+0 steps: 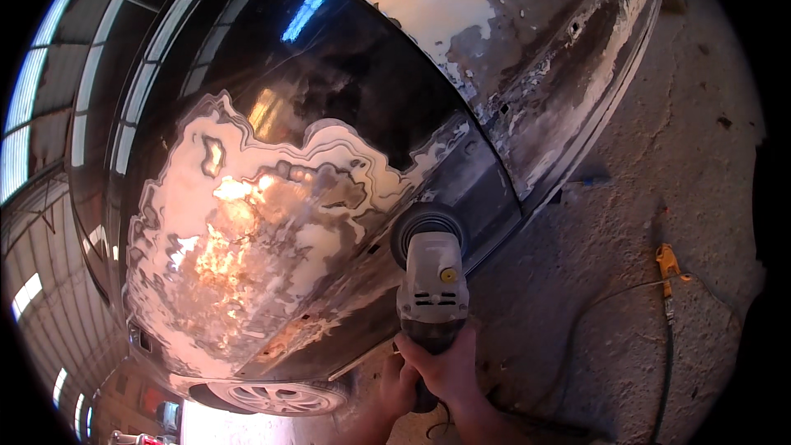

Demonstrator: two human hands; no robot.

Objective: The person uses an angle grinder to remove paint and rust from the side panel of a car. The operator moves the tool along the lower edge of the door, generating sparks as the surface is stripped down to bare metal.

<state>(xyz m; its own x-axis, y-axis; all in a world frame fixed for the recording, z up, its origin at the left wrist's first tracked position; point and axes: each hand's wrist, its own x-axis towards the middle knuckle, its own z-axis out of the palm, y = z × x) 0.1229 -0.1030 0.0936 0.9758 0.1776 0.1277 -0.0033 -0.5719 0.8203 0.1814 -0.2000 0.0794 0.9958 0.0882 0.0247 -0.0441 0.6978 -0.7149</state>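
Power sander (432, 297), grey-bodied, is occupying the centre of the lower half of the view, its dark round disc (428, 213) lying over the lower edge of a black car panel (387, 66). Whether the disc is touching the panel cannot be told, since the grey head is covering much of it. A yellow round cap (448, 275) is showing on the right side of the head, above dark vent slots. Both hands are clamping together on the dark rear part of the tool: the right hand (446, 363) is gripping just behind the grey head, while the left hand (399, 386) is holding lower down, close beside it. A thin dark cable (445, 427) is curving near the tool's lower end.

Left of the sander, a broad, mottled patch (247, 255) is exposing pale and brownish layers with wavy borders and is reflecting warm light. Beyond a dark curved seam, a neighbouring panel (437, 0) is showing similar bare and pale areas. Below the patch, a pale, dusty wheel (280, 395) is standing partly under the bodywork. On the right, an orange fitting (669, 262) is lying on the rough grey floor (618, 354), a dark hose (666, 379) running from it toward the lower edge.
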